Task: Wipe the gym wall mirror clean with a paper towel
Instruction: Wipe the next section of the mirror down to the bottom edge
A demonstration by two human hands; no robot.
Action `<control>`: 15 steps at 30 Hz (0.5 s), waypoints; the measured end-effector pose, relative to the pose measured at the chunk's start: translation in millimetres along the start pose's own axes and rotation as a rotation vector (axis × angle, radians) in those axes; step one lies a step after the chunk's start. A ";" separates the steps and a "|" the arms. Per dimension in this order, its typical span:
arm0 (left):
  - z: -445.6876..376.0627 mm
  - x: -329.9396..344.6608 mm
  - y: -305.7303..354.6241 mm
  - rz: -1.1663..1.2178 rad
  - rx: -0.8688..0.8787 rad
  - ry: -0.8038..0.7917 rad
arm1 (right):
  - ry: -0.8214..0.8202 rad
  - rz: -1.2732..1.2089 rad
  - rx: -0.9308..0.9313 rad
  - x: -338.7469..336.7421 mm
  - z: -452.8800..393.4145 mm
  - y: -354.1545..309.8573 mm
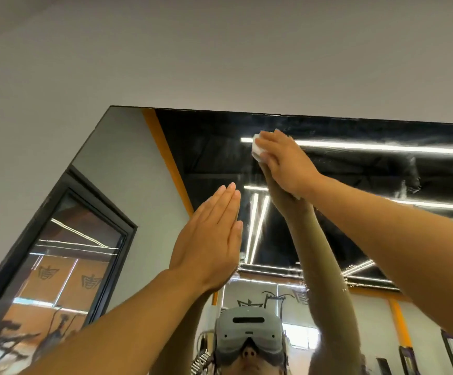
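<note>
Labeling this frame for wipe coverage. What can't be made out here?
- Paper towel: mostly hidden under right hand, head view.
- Mirror: right and bottom cut by frame edge.
- Left hand: palm side faces away; contact with the glass unclear.

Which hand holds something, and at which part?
The right hand presses a paper towel flat on the mirror, covering most of it. The left hand holds nothing.

A grey wall (220, 50) surrounds a black-framed window (65, 266) reflection.
</note>
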State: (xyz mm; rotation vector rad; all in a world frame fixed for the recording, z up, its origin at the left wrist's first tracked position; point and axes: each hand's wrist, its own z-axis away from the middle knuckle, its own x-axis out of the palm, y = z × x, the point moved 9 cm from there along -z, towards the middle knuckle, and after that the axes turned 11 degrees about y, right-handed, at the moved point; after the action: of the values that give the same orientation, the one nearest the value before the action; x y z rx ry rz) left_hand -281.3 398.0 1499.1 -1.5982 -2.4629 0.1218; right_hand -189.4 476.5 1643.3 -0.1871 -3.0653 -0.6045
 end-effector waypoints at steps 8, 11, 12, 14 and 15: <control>-3.1 -5.2 -5.5 -0.004 -0.036 0.032 | -0.188 -0.093 -0.323 -11.0 124.1 -43.6; -2.7 -6.1 -3.9 -0.035 -0.029 0.028 | -0.280 -0.124 -0.462 -24.2 195.1 -59.0; -2.5 -6.6 -2.9 -0.037 -0.026 0.030 | -0.305 -0.126 -0.486 -28.1 211.2 -60.2; -1.9 -7.1 -2.1 -0.034 -0.027 0.033 | -0.345 -0.111 -0.524 -32.4 225.7 -59.0; -1.7 -6.6 -1.9 -0.036 -0.027 0.031 | -0.354 -0.093 -0.545 -33.0 226.6 -57.2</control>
State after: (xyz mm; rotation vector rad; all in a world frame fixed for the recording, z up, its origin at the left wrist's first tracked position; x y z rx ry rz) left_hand -280.0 391.1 1500.2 -1.5538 -2.4787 0.0575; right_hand -160.8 506.1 1410.8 -0.1684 -3.1540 -1.5605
